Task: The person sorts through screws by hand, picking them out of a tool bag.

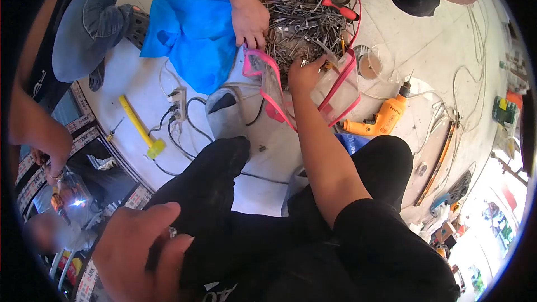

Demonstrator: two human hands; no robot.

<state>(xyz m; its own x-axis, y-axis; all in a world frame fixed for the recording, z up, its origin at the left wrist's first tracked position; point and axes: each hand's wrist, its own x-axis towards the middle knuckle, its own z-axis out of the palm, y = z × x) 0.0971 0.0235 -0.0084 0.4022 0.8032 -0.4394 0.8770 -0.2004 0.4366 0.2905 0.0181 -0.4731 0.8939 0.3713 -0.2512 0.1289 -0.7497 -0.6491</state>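
My right hand (pixel 306 76) reaches into a clear plastic bag with pink trim (pixel 342 96). Its thumb and fingers are apart, touching a heap of loose screws and nails (pixel 302 17). Close to my body on the lower left, my left hand (pixel 140 246) is closed, blurred by nearness. A small metal piece (pixel 173 232) peeks out between its thumb and fingers; its kind is not clear. Another person's hand (pixel 251 21) rests at the bag's left edge. In the heap lie a red-handled screwdriver (pixel 339 9) and other small tools.
A blue cloth bag (pixel 196 28) lies left of the screws. An orange power drill (pixel 380 118) is on the right, by a roll of tape (pixel 369 66). A yellow hammer (pixel 140 126) and power strip (pixel 178 104) with cables lie left. Other people crouch around; below left, a gap shows someone lower down.
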